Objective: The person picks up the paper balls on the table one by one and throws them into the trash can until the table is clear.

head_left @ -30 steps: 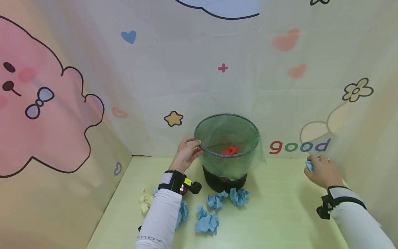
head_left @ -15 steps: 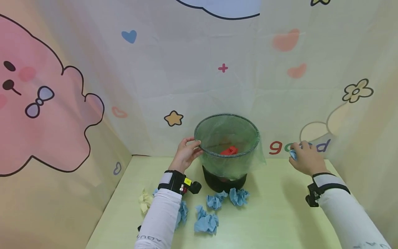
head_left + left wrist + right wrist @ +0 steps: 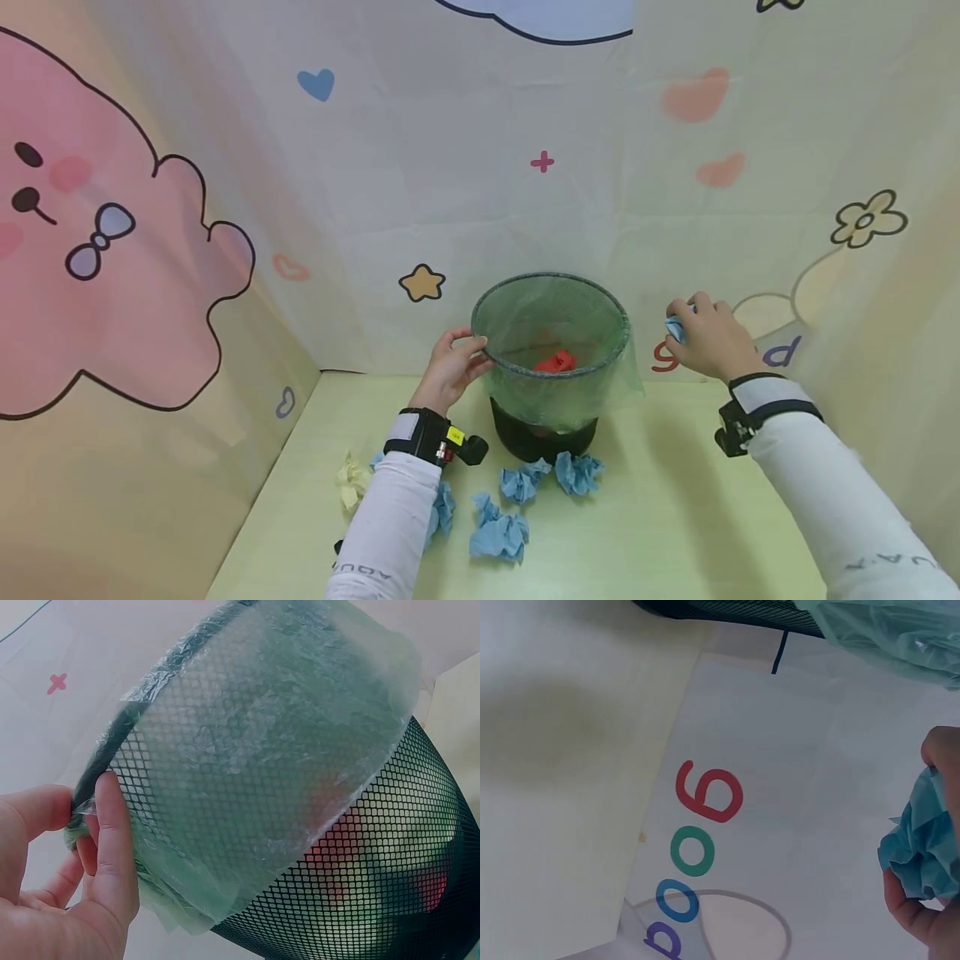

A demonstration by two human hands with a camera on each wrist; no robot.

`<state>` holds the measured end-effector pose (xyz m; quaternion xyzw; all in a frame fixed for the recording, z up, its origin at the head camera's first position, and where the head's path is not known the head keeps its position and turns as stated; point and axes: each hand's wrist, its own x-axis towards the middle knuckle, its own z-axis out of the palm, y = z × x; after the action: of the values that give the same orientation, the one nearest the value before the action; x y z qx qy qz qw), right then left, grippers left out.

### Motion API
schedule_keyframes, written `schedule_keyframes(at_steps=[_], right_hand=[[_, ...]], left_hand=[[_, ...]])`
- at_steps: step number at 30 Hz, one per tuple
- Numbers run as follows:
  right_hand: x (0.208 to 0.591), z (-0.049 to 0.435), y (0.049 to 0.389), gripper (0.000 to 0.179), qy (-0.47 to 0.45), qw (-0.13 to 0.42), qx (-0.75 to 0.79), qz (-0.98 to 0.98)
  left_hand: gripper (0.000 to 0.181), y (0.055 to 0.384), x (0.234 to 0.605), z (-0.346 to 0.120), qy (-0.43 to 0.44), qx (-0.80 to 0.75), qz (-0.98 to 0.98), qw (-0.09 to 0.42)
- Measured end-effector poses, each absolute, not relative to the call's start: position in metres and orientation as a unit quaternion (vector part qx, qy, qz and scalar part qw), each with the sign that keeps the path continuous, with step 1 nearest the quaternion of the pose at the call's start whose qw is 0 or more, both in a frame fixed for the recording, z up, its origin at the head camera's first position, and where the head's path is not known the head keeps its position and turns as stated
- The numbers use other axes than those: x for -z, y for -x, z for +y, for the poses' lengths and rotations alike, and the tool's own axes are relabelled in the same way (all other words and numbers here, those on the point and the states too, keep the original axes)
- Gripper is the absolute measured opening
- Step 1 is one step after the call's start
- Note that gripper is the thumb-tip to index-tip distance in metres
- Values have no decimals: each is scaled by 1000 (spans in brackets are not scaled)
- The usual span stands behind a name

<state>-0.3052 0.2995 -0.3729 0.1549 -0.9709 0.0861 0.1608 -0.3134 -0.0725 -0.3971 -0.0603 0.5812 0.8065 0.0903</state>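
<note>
A black mesh trash bin [image 3: 543, 437] stands on the table, lined with a thin green plastic bag [image 3: 525, 396] folded over its rim. My left hand [image 3: 448, 367] pinches the bin's rim at its left side, thumb and fingers on either side of it in the left wrist view. Red crumpled paper [image 3: 557, 362] shows inside the bag. To the right of the bin, my right hand [image 3: 712, 337] is raised above the table and grips a blue crumpled paper ball [image 3: 922, 840]. Most of that ball is hidden by the fingers in the head view.
Several blue paper balls [image 3: 501, 533] lie on the table [image 3: 637, 533] in front of the bin, some partly behind the left forearm. A yellow paper ball [image 3: 351, 483] lies at the left. Behind stands a printed cloth wall [image 3: 487, 208].
My right hand has moved left and up with the blue paper ball, closer to the bin. The left hand has stayed at the rim.
</note>
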Motion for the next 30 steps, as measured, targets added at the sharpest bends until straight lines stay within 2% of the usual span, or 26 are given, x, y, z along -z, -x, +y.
schedule_keyframes(at_steps=[15,30], right_hand=[[337,269,310,29,-203,193,-69,-958],[309,227,309,28,-265,193,-71,-942]], left_hand=[[44,315,397,-73,61,-806,582,89],[41,315,398,-73,63,-810,577,88]])
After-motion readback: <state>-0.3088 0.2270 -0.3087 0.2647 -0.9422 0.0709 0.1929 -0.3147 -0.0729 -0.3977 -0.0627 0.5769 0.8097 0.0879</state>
